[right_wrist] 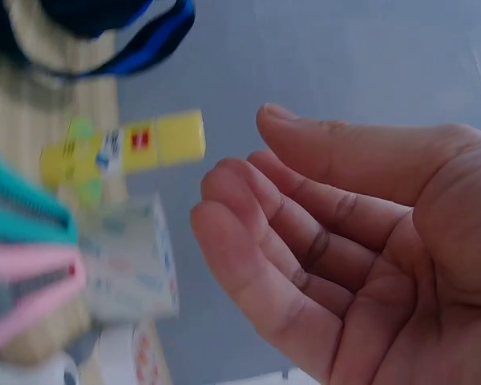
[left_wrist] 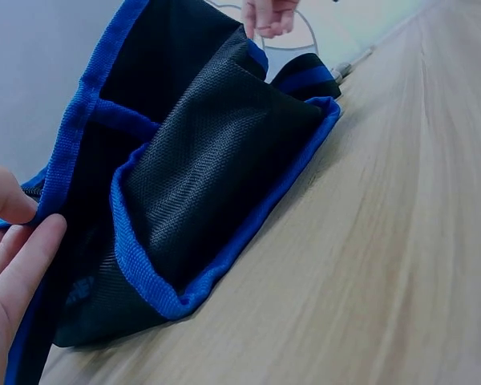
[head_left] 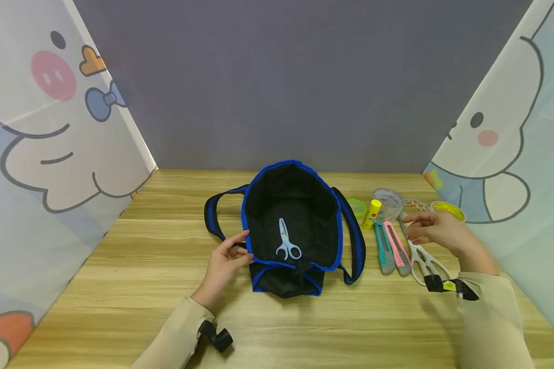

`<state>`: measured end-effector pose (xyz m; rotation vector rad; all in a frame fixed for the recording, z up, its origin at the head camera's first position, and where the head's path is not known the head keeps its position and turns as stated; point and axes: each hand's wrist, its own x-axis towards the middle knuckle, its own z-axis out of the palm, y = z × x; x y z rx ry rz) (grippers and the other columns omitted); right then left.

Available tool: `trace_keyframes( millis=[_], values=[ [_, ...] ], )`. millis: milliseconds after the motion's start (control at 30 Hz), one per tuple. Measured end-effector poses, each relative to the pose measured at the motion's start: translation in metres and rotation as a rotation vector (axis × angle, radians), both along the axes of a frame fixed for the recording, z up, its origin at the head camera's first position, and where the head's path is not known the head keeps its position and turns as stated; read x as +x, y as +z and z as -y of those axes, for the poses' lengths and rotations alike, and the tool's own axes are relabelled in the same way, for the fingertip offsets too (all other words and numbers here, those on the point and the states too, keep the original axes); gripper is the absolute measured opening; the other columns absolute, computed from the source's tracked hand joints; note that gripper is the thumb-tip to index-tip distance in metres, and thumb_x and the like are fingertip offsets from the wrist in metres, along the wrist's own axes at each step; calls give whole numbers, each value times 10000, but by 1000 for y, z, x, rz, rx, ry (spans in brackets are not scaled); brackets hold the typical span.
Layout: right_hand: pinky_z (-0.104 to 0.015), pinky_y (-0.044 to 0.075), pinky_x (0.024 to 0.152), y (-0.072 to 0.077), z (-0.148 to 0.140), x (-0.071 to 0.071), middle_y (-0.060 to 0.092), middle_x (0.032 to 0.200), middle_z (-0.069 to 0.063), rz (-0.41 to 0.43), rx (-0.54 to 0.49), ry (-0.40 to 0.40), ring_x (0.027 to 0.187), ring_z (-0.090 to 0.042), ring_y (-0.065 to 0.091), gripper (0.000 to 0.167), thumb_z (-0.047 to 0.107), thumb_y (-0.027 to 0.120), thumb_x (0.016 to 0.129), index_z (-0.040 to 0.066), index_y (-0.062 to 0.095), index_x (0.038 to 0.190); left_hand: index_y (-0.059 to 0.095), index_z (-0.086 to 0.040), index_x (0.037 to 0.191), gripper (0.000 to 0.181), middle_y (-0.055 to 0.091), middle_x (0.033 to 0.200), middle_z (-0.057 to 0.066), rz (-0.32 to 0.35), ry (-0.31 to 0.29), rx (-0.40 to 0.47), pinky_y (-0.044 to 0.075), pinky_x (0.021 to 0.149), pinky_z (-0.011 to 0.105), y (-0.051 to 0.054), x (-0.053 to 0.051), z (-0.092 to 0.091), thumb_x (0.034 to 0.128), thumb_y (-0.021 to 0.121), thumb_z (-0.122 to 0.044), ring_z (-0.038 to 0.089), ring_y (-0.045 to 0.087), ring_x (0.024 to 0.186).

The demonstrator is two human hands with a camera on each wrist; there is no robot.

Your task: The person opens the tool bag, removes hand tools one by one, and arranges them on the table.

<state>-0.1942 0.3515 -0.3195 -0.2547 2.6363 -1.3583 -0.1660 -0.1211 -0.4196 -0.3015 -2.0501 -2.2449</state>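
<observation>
A black bag with blue trim (head_left: 295, 163) stands with its mouth wide, and light-blue scissors (head_left: 286, 241) lie inside it. My left hand (head_left: 226, 264) pinches the bag's rim at its near left corner; the left wrist view shows thumb and fingers on the blue edging (left_wrist: 64, 152). Over white-handled scissors (head_left: 427, 261) hovers my right hand (head_left: 436, 233), its fingers loosely bent. In the right wrist view nothing lies between that hand's thumb and fingers. Beside it are a teal box cutter (head_left: 384, 248), a pink box cutter (head_left: 398, 248) and a yellow glue stick (head_left: 372, 214).
Behind the cutters stand a clear tape roll (head_left: 389, 197), a patterned tape roll (head_left: 415, 205), a yellow tape roll (head_left: 449, 209) and a green tape roll (head_left: 357, 207). The bag's straps (head_left: 354, 241) spread on both sides. A grey wall (head_left: 286, 87) and printed side panels border the wooden table (head_left: 134, 266).
</observation>
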Motion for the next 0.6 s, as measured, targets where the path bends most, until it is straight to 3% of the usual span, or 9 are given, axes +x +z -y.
trace_keyframes(
  millis=[367, 600],
  values=[
    [-312, 621, 689, 9, 59, -21, 692, 907, -87, -13, -40, 82, 734, -161, 685, 402, 41, 645, 953, -191, 535, 1263, 519, 104, 1376, 593, 499, 1233, 263, -3, -2, 8, 611, 739, 260, -1, 0, -1, 806, 630, 223, 93, 615, 811],
    [-315, 623, 678, 15, 100, -35, 686, 877, -154, -12, -43, 176, 748, -238, 692, 370, 10, 661, 929, -193, 568, 1223, 521, 93, 1380, 595, 492, 1238, 256, 1, 3, 2, 611, 742, 260, -1, -1, 0, 810, 630, 220, 93, 615, 813]
  ],
)
